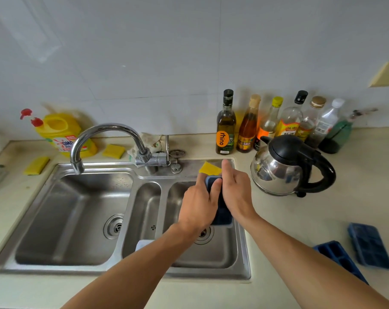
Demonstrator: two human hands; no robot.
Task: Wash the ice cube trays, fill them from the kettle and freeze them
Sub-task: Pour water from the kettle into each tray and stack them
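The left grip and right grip both clasp 1 tray over the sink. Scrub each pocket with the sponge, tilting the tray to drain.

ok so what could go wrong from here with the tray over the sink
1. The ice cube tray is held between the left hand and right hand above the right basin; if it is slick, it may drop in.
2. The kettle stands close beside the right hand, so a sideways move could knock it.
3. A spare tray lies by the right forearm and could get swept.
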